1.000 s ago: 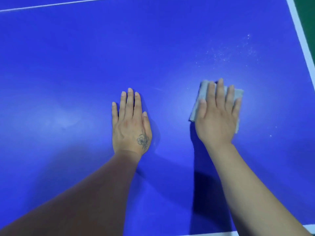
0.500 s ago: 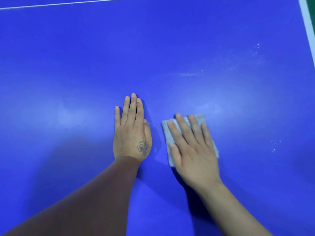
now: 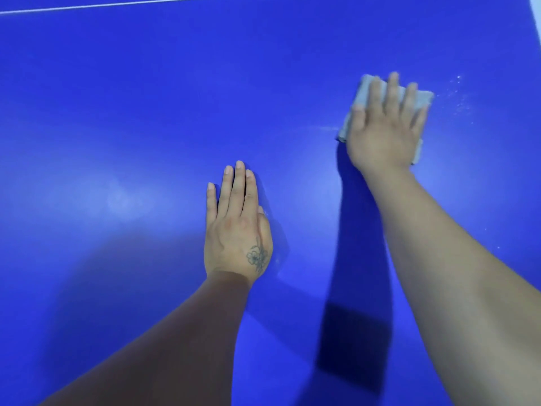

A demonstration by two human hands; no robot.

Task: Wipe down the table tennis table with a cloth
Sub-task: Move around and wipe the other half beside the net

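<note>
- Nearest to us, our two bare forearms reach out over the glossy blue table tennis table point(image 3: 146, 112), the left one coming in from about 7 o'clock and the right one from about 4 o'clock.
- Our left hand point(image 3: 237, 227) lies palm down on the blue surface near the middle of the view, fingers straight and close together, pointing toward 12 o'clock; it holds nothing. A small flower tattoo point(image 3: 257, 256) sits on its back near the thumb side.
- A soft patch of reflected light point(image 3: 123, 200) shows on the surface at about 9 o'clock from that hand.
- Farther out, at about 2 o'clock from our left hand and well apart from it, our right hand point(image 3: 386, 130) presses flat on a folded pale grey cloth point(image 3: 364, 92), fingers straight and slightly spread over it. The hand is blurred. The cloth lies on the table under the palm, its edges showing past the fingertips and on both sides of the hand.
- Just beyond the cloth, at about 2 to 3 o'clock from it, a scatter of white dust specks point(image 3: 462, 104) lies on the blue surface.
- Farthest away, a thin white line point(image 3: 117, 5) crosses the table along the top at 12 o'clock, and a white edge stripe point(image 3: 536, 4) shows in the corner at 1 o'clock.
</note>
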